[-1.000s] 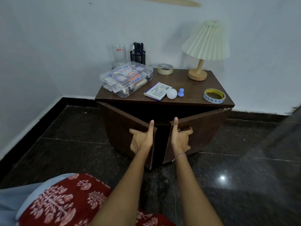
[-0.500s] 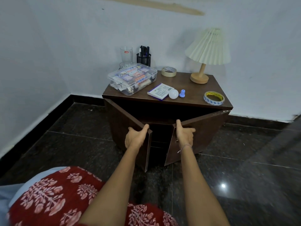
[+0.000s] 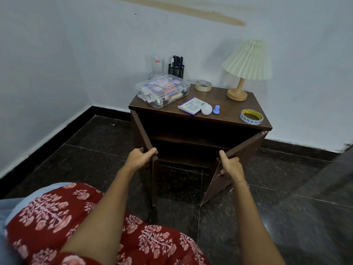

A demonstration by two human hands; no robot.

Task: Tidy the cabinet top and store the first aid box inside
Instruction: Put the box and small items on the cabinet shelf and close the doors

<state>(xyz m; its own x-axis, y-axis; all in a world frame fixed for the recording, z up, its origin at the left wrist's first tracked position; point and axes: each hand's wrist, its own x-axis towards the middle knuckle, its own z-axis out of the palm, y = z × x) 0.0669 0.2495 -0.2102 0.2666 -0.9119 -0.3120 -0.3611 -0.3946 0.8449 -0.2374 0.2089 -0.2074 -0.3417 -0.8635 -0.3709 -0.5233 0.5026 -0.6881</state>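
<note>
Head view: both grips (image 3: pixel 140 158) (image 3: pixel 230 164) hold open doors; first aid box (image 3: pixel 163 91) above.

We logged a pleated table lamp (image 3: pixel 247 67), glass tumbler (image 3: pixel 157 64) and mesh pen holder (image 3: pixel 176 70) near the wall; tan tape roll (image 3: pixel 203 85) beside them; notepad (image 3: pixel 192 106), white bulb (image 3: pixel 206 109), blue cap (image 3: pixel 216 109), printed tape roll (image 3: pixel 251 116) up front.
</note>
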